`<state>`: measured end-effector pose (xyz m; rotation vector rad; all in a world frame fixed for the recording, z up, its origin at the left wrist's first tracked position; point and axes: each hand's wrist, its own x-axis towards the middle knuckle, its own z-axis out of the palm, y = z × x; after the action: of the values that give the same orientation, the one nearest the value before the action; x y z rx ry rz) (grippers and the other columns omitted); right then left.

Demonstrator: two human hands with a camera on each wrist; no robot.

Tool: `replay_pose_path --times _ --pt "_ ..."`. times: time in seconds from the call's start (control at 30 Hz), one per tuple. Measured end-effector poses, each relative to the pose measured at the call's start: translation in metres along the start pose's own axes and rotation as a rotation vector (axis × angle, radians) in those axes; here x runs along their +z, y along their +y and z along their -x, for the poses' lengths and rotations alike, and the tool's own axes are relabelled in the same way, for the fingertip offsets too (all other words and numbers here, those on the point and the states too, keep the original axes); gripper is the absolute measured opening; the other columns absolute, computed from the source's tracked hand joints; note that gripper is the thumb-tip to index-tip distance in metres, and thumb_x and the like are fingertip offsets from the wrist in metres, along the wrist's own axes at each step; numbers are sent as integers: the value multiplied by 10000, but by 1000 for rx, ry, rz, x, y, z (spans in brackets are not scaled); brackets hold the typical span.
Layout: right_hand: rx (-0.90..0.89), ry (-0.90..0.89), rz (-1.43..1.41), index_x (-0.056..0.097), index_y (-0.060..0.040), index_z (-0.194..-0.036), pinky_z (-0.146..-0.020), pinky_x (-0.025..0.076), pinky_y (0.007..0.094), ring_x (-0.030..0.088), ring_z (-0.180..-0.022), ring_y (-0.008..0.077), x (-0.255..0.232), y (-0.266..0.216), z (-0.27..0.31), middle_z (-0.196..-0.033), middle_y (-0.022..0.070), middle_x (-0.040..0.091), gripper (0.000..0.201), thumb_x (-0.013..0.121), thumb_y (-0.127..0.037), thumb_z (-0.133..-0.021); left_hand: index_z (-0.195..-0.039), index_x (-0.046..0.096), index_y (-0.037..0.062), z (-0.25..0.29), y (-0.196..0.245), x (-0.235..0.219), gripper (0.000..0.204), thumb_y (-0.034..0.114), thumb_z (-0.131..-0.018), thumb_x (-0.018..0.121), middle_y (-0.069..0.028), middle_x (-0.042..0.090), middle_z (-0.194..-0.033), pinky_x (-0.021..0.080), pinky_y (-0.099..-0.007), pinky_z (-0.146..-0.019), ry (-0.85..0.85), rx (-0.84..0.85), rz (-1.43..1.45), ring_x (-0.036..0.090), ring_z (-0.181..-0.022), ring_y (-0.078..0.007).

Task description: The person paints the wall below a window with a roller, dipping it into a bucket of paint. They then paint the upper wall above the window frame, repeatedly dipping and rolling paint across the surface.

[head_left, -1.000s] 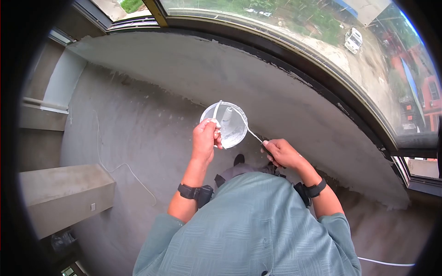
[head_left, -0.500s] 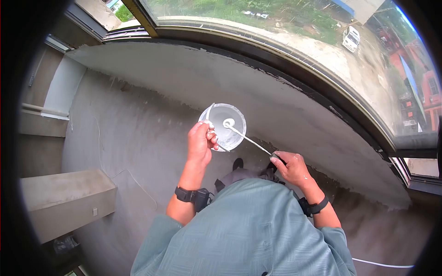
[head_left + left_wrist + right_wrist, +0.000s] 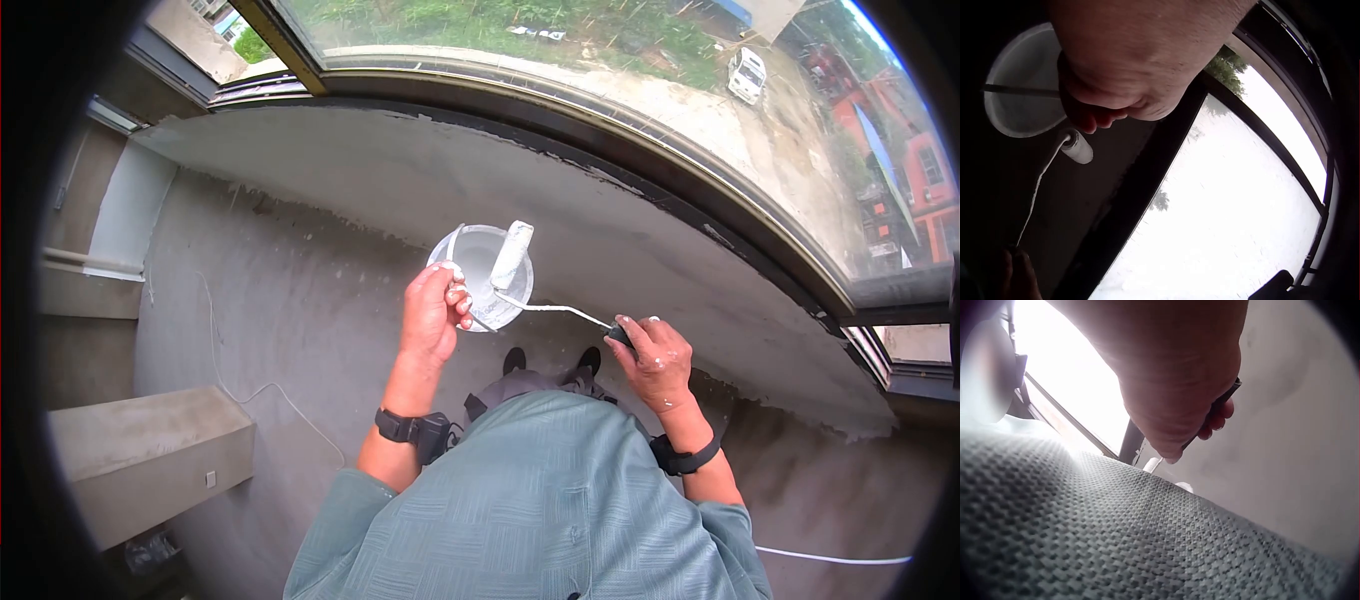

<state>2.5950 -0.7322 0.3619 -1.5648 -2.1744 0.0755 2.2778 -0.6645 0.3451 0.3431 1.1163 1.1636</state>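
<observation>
My left hand [image 3: 432,310] grips the handle of a white bucket [image 3: 470,240], holding it up in front of me. White smears mark the fingers of both hands. The dark grip [image 3: 621,336] of a paint roller is in my right hand [image 3: 660,368]. Its bent, white-coated rod runs left to the white roller sleeve [image 3: 513,255], which overlaps the bucket's far right rim in the head view. In the left wrist view the roller sleeve [image 3: 1079,149] shows beside the bucket [image 3: 1019,119]. The right wrist view has the dark grip [image 3: 1216,409] inside the curled fingers.
A low grey wall [image 3: 600,240] runs ahead under a long window [image 3: 450,75]. A concrete block-like projection [image 3: 150,450] stands at the left. A thin white cable [image 3: 275,386] lies on the floor, and another white line [image 3: 830,558] shows at the lower right.
The roller was inside the bucket and has come up to its far right rim. My right hand has moved to the right with the grip. The left hand and bucket have hardly moved.
</observation>
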Motion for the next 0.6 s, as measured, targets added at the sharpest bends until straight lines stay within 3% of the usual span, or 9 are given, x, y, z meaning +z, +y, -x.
replay_pose_path --times 0.37,0.6 --pt "150 209 207 736 -148 -1133 -601 506 360 615 -708 228 -6 7 -6 -850 52 584 419 851 -141 -731 -860 546 85 -7 -5 7 138 146 -982 531 44 432 -609 411 -279 -405 -45 -41 -3 500 -531 -102" --pt "211 201 357 737 -185 -1169 -619 518 363 622 -715 229 -2 24 -11 -870 54 576 424 838 -175 -757 -855 546 89 -10 -9 7 133 142 -975 528 40 426 -614 403 -277 -403 -23 -67 -29 502 -537 -103"
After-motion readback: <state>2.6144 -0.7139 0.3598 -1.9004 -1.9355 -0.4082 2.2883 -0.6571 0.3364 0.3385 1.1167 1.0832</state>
